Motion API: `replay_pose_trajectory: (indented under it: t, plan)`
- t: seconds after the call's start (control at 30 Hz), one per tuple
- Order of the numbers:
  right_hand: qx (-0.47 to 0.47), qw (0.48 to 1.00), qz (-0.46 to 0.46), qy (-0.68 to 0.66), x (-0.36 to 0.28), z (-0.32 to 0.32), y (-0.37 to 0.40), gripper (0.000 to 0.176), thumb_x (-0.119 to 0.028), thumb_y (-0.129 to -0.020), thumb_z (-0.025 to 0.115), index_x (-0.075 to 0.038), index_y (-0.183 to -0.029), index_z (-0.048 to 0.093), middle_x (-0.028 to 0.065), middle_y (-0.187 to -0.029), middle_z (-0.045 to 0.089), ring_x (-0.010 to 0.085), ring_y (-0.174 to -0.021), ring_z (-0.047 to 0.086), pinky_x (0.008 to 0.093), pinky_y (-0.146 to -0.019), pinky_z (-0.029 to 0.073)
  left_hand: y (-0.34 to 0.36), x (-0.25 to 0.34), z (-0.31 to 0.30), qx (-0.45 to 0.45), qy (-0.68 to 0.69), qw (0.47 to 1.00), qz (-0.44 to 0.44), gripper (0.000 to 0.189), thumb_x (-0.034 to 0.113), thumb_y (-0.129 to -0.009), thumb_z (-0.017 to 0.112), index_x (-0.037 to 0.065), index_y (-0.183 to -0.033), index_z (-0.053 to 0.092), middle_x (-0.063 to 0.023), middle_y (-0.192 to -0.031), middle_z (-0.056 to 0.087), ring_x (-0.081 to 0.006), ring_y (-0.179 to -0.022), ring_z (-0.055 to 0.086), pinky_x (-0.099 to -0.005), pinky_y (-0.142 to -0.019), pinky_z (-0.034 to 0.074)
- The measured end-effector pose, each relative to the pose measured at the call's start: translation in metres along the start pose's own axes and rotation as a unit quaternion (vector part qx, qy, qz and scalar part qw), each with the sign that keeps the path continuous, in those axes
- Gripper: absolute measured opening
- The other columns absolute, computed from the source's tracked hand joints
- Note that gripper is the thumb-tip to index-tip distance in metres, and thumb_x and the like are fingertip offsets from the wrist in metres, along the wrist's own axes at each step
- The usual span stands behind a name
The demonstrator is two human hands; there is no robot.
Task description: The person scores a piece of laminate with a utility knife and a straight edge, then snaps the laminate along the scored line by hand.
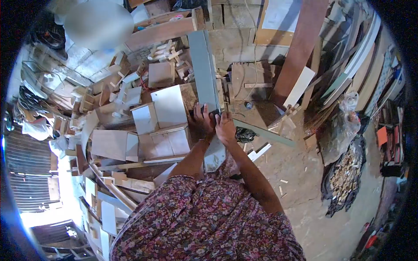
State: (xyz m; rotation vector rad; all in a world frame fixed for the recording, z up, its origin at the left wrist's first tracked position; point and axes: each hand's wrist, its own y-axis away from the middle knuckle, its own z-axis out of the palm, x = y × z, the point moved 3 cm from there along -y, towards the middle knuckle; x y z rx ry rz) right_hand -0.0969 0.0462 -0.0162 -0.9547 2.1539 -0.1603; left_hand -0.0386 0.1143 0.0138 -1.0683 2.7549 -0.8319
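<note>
A long grey board [201, 65] runs away from me, its near part under my hands. My left hand [203, 121] lies on it with fingers stretched forward and slightly apart. Close beside it, my right hand [225, 128] is closed, fingers bent over the board's right edge. A small dark thing [215, 112] shows between the two hands, mostly hidden; I cannot tell what it is. From beside my right hand a narrow grey-green strip [266, 133] slants off to the right. Crumpled black plastic [245, 135] lies just below that strip.
White-faced wooden boxes [170, 106] stand left of my hands, with wood offcuts [167, 51] behind them. A tall brown plank [299, 52] leans at the back right. On the floor at right, a dark sack [346, 174] holds wood scraps. Long strips [355, 52] lean beyond it.
</note>
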Motion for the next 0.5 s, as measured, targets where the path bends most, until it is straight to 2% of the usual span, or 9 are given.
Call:
replay_pose_trajectory:
  t: [0.03,0.07,0.13,0.17,0.2,0.27,0.4,0.47,0.5]
  plan:
    - [0.061,0.996,-0.052,0.035,-0.009,-0.016,-0.002,0.024,-0.023,-0.079,0.041,0.000,-0.085,0.039,0.0225,-0.076,0.047,0.0361,-0.067,0.050,0.0442,-0.057,0.040,-0.001,0.002,-0.003,0.016,0.025,0.999,-0.011,0.035,0.026,-0.078,0.035,0.006,-0.106,0.044,-0.0150,-0.114,0.035,-0.0278,-0.109,0.030,-0.0496,-0.088,0.019]
    - [0.053,0.996,-0.058,0.040,-0.015,-0.027,-0.005,0.024,-0.023,-0.079,0.041,0.000,-0.085,0.039,0.0225,-0.076,0.047,0.0361,-0.067,0.050,0.0442,-0.057,0.040,0.000,0.003,0.001,0.014,0.030,0.999,-0.022,0.035,0.026,-0.078,0.035,0.006,-0.106,0.044,-0.0150,-0.114,0.035,-0.0278,-0.109,0.030,-0.0496,-0.088,0.019]
    - [-0.123,0.983,0.126,0.058,-0.015,-0.034,-0.008,0.028,-0.026,-0.080,0.039,0.001,-0.090,0.039,0.0234,-0.072,0.051,0.0370,-0.062,0.052,0.0438,-0.054,0.041,-0.001,0.000,0.009,0.053,0.044,0.997,-0.028,0.035,0.026,-0.077,0.037,0.006,-0.106,0.043,-0.0145,-0.114,0.035,-0.0279,-0.108,0.031,-0.0500,-0.087,0.020]
    - [-0.133,0.982,0.122,0.063,-0.019,-0.037,-0.008,0.028,-0.026,-0.080,0.039,0.001,-0.090,0.039,0.0234,-0.072,0.051,0.0370,-0.062,0.052,0.0438,-0.054,0.041,-0.003,-0.002,0.012,0.096,0.139,0.985,-0.025,0.036,0.025,-0.077,0.038,0.008,-0.108,0.042,-0.0134,-0.115,0.035,-0.0272,-0.108,0.030,-0.0495,-0.086,0.019]
    - [-0.143,0.979,0.128,0.067,-0.023,-0.038,-0.008,0.028,-0.025,-0.081,0.037,0.001,-0.090,0.039,0.0234,-0.069,0.052,0.0374,-0.060,0.052,0.0433,-0.052,0.042,0.000,-0.005,0.015,0.093,0.140,0.985,-0.035,0.036,0.025,-0.077,0.038,0.008,-0.108,0.042,-0.0134,-0.115,0.035,-0.0272,-0.108,0.030,-0.0495,-0.086,0.019]
    - [-0.155,0.976,0.131,0.072,-0.020,-0.031,-0.012,0.028,-0.025,-0.081,0.036,0.001,-0.091,0.040,0.0235,-0.066,0.052,0.0377,-0.058,0.052,0.0428,-0.051,0.042,0.000,-0.006,0.015,0.039,0.072,0.996,-0.034,0.036,0.023,-0.076,0.039,0.011,-0.110,0.040,-0.0122,-0.117,0.034,-0.0268,-0.109,0.030,-0.0504,-0.086,0.017]
    - [-0.130,0.985,0.090,0.067,-0.022,-0.015,-0.037,0.030,-0.026,-0.081,0.036,0.001,-0.093,0.038,0.0213,-0.065,0.053,0.0357,-0.058,0.054,0.0421,-0.048,0.044,-0.001,-0.007,0.015,0.003,0.060,0.997,-0.042,0.037,0.025,-0.076,0.040,0.014,-0.112,0.037,-0.0118,-0.119,0.032,-0.0268,-0.109,0.030,-0.0522,-0.086,0.016]
    - [-0.117,0.988,0.081,0.062,-0.023,-0.007,-0.050,0.030,-0.026,-0.081,0.036,0.001,-0.094,0.037,0.0213,-0.065,0.053,0.0358,-0.058,0.054,0.0425,-0.049,0.044,0.002,-0.006,0.018,-0.059,-0.045,0.997,-0.025,0.042,0.029,-0.075,0.043,0.016,-0.114,0.035,-0.0107,-0.121,0.029,-0.0266,-0.111,0.028,-0.0532,-0.086,0.015]
    - [-0.143,0.986,0.074,0.033,-0.021,-0.001,-0.055,0.031,-0.026,-0.080,0.038,0.000,-0.096,0.037,0.0214,-0.068,0.054,0.0362,-0.059,0.054,0.0433,-0.050,0.044,0.006,-0.007,0.019,-0.064,-0.047,0.996,-0.027,0.042,0.029,-0.075,0.043,0.016,-0.114,0.035,-0.0107,-0.121,0.029,-0.0266,-0.111,0.028,-0.0532,-0.086,0.015]
